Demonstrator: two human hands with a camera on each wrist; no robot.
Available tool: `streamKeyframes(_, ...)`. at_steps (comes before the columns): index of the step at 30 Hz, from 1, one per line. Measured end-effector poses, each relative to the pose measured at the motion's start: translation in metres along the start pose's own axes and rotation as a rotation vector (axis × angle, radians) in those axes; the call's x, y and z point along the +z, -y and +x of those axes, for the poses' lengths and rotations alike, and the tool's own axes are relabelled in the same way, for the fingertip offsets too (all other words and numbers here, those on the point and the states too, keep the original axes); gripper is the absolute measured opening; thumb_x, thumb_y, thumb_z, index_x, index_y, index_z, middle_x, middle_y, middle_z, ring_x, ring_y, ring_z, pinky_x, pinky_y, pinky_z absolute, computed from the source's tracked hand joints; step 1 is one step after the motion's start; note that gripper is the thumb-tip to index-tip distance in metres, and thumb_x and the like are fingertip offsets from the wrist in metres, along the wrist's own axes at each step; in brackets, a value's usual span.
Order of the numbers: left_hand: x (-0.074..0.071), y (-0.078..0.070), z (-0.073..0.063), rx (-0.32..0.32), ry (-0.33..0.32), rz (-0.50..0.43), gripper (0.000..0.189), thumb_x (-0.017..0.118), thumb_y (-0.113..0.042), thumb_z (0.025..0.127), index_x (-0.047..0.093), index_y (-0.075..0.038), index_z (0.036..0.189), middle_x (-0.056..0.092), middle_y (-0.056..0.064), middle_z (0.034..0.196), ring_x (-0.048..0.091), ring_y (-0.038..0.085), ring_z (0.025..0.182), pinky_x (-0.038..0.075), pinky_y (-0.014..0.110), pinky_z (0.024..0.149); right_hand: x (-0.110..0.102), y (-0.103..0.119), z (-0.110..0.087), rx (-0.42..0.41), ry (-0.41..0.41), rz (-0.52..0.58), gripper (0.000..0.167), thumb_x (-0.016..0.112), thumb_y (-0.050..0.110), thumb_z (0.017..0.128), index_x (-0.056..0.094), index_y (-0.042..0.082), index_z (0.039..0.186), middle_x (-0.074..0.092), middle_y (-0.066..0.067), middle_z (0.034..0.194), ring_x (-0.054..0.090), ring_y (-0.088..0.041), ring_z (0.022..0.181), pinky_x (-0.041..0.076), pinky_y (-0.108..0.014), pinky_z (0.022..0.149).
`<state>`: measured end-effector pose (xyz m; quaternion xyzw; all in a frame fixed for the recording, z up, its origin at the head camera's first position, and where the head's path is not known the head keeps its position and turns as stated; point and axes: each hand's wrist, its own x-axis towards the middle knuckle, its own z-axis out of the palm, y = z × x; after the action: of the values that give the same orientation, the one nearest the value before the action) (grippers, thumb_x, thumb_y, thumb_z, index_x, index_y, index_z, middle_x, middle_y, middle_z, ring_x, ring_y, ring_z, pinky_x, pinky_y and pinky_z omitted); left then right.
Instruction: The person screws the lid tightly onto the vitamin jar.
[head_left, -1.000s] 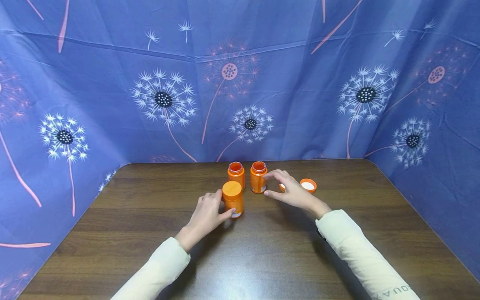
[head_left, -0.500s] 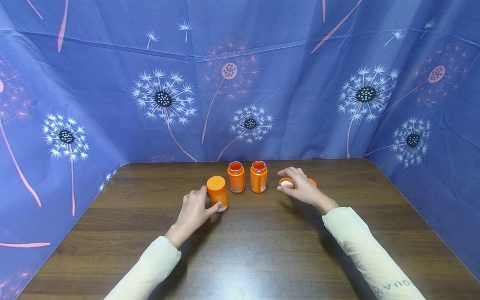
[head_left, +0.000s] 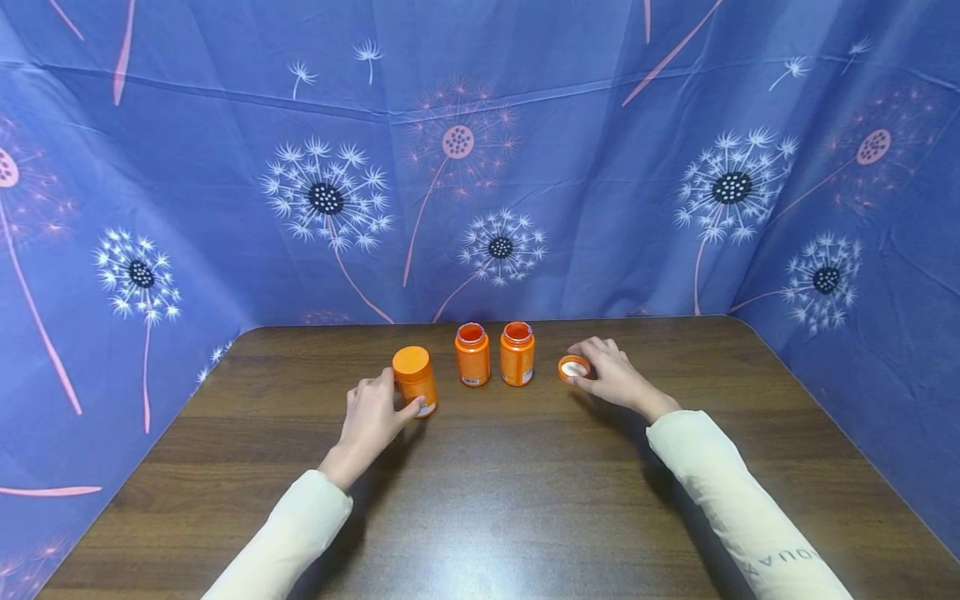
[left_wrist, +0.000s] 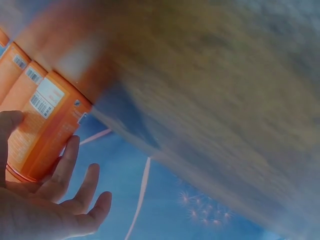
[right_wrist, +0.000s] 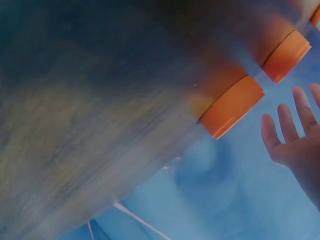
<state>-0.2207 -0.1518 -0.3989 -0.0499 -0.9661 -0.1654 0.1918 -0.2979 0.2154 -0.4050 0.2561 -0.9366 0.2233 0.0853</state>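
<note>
My left hand (head_left: 367,421) holds a capped orange pill bottle (head_left: 415,383) upright, thumb at its front and fingers at its far left side. In the left wrist view, the bottle (left_wrist: 47,125) shows a white barcode label between thumb and fingers. My right hand (head_left: 615,377) is at an upturned orange cap (head_left: 573,368) with a white liner, thumb and index finger spread at its right side. A second cap (right_wrist: 232,106) shows beside the first cap (right_wrist: 286,56) in the right wrist view; the right hand hides it in the head view.
Two uncapped orange bottles, one on the left (head_left: 472,357) and one on the right (head_left: 517,355), stand side by side between the hands. The brown wooden table (head_left: 480,500) ends at a blue dandelion-print cloth (head_left: 600,250) at the back and sides.
My left hand has moved left with the capped bottle, away from the two uncapped ones. My right hand has gone from beside the right uncapped bottle to the cap at its right.
</note>
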Motion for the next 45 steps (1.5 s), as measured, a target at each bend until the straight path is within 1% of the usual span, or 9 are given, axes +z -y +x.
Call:
streamKeyframes(5,-0.002,0.005,0.001,-0.034,0.006,-0.013,0.047,0.07,-0.042,0.076,0.053,-0.003,0.097,0.064,0.009,0.081,0.056,0.035,0.085,0.037,0.051,0.082,0.002,-0.004,0.001,0.008,0.024,-0.051,0.048,0.071,0.025,0.078,0.054,0.004,0.118,0.054,-0.013,0.116,0.042,-0.034,0.106,0.034,-0.052,0.081)
streamKeyframes(9,-0.003,0.01,0.002,-0.061,0.009,-0.015,0.048,0.069,-0.042,0.076,0.054,-0.002,0.098,0.063,0.009,0.081,0.056,0.035,0.087,0.036,0.052,0.082,0.005,-0.006,0.001,0.031,0.063,-0.097,0.051,0.07,0.028,0.078,0.052,0.004,0.119,0.052,-0.013,0.117,0.041,-0.035,0.108,0.034,-0.053,0.083)
streamKeyframes(15,-0.005,0.016,0.003,-0.078,-0.024,0.016,0.047,0.069,-0.042,0.077,0.054,-0.001,0.095,0.062,0.01,0.078,0.056,0.037,0.085,0.037,0.052,0.079,0.007,-0.008,0.002,0.058,0.09,-0.148,0.055,0.07,0.03,0.079,0.05,0.004,0.123,0.051,-0.015,0.119,0.04,-0.036,0.11,0.033,-0.053,0.084)
streamKeyframes(20,-0.007,0.019,0.003,-0.096,-0.043,0.031,0.046,0.069,-0.042,0.077,0.053,-0.001,0.093,0.061,0.011,0.075,0.056,0.038,0.082,0.038,0.05,0.076,0.008,-0.008,0.002,0.059,0.094,-0.163,0.053,0.069,0.028,0.08,0.05,0.003,0.123,0.051,-0.016,0.12,0.041,-0.037,0.109,0.033,-0.055,0.083)
streamKeyframes(25,-0.007,0.023,0.005,-0.118,-0.05,0.044,0.047,0.068,-0.042,0.077,0.052,-0.001,0.094,0.063,0.014,0.079,0.055,0.039,0.081,0.037,0.049,0.074,0.009,-0.007,0.002,0.052,0.093,-0.179,0.049,0.067,0.026,0.081,0.05,0.004,0.122,0.051,-0.015,0.119,0.042,-0.036,0.108,0.034,-0.054,0.081)
streamKeyframes(35,-0.007,0.029,0.009,-0.142,-0.056,0.058,0.048,0.069,-0.042,0.076,0.052,0.0,0.094,0.063,0.018,0.081,0.056,0.04,0.079,0.038,0.049,0.07,0.007,-0.005,0.003,0.064,0.099,-0.181,0.051,0.069,0.029,0.08,0.051,0.004,0.12,0.052,-0.015,0.117,0.042,-0.035,0.105,0.034,-0.051,0.08)
streamKeyframes(39,-0.007,0.03,0.01,-0.145,-0.052,0.059,0.05,0.069,-0.041,0.077,0.05,0.001,0.097,0.064,0.02,0.085,0.056,0.041,0.08,0.039,0.05,0.07,0.006,-0.003,0.002,0.064,0.109,-0.196,0.053,0.069,0.03,0.079,0.051,0.002,0.121,0.052,-0.016,0.117,0.043,-0.036,0.105,0.034,-0.051,0.079)
streamKeyframes(45,-0.007,0.029,0.01,-0.139,-0.07,0.021,0.053,0.069,-0.039,0.077,0.047,0.002,0.104,0.063,0.021,0.092,0.056,0.043,0.083,0.039,0.052,0.071,0.006,-0.002,0.001,0.079,0.118,-0.203,0.056,0.069,0.031,0.079,0.051,0.002,0.123,0.051,-0.017,0.118,0.041,-0.037,0.107,0.033,-0.054,0.081)
